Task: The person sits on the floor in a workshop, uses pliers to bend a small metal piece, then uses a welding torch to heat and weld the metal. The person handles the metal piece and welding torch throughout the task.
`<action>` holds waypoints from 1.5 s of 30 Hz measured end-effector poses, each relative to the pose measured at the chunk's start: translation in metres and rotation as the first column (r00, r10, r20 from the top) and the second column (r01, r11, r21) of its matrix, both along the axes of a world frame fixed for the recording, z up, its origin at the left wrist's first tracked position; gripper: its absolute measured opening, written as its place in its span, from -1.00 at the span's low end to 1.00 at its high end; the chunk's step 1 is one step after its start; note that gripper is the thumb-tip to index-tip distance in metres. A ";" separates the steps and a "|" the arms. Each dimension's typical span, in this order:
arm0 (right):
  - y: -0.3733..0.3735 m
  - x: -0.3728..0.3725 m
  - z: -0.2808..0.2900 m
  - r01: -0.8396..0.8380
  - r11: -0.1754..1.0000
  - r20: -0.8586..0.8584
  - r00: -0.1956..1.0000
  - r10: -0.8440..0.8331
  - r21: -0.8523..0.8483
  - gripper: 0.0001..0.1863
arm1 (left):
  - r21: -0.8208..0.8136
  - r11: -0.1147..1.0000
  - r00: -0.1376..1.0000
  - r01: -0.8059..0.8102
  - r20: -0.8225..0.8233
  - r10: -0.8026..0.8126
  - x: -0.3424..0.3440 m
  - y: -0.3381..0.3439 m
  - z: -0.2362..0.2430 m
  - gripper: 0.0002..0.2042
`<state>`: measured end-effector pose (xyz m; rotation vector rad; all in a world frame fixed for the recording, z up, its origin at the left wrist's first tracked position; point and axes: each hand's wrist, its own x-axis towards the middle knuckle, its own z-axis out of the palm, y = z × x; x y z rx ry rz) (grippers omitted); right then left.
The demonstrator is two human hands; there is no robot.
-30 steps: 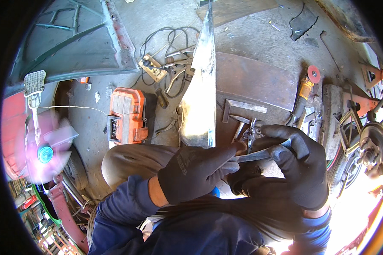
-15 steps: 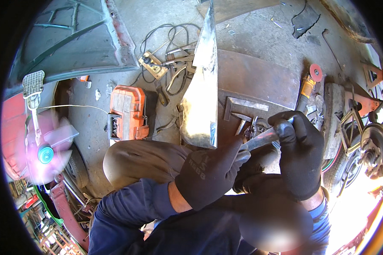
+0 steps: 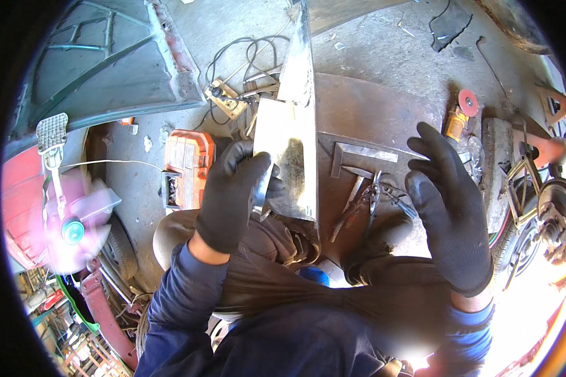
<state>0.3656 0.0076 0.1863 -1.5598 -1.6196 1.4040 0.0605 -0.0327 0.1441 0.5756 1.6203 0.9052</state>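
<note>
My gloved left hand (image 3: 236, 195) grips a flat shiny metal piece (image 3: 273, 125), raised in front of the long polished sheet-metal part (image 3: 300, 78). Glare hides where the two overlap; I cannot tell whether they touch. My gloved right hand (image 3: 443, 201) is open, fingers spread, holding nothing. It is left of the angle grinder with a red disc (image 3: 465, 107) and nearest the pliers (image 3: 376, 191), which lie beside a hammer (image 3: 357, 185) and a metal square (image 3: 365, 154) on a brown steel plate (image 3: 374, 100).
An orange toolbox (image 3: 185, 154), cables and a power strip (image 3: 229, 103) lie to the left, below a grey car panel (image 3: 107, 69). A spinning pink fan (image 3: 75, 229) stands at far left. A wheel hub with brake parts (image 3: 553, 220) and scissor jack (image 3: 519, 182) are at right.
My hands have moved apart. My left hand rose and moved leftward with the metal piece; my right hand let go of it and opened, fingers reaching up.
</note>
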 end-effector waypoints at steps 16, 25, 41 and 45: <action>-0.008 0.014 -0.001 -0.168 0.986 0.038 0.985 0.168 -0.010 -0.27 | 0.091 0.995 0.993 0.047 -0.117 -0.036 0.007 0.015 -0.059 -0.73; -0.004 0.012 0.006 -0.196 0.970 0.058 0.977 0.205 -0.142 -0.17 | 0.073 0.997 0.998 0.033 -0.047 -0.030 0.008 0.011 -0.053 -0.66; -0.006 0.011 0.003 -0.209 0.963 0.091 0.970 0.227 -0.170 -0.19 | 0.288 0.930 0.956 0.228 -0.249 -0.157 0.007 0.010 -0.068 -0.63; -0.006 0.011 0.002 -0.220 0.962 0.069 0.970 0.233 -0.163 -0.19 | 0.306 0.915 0.939 0.263 -0.298 -0.170 0.006 0.007 -0.070 -0.61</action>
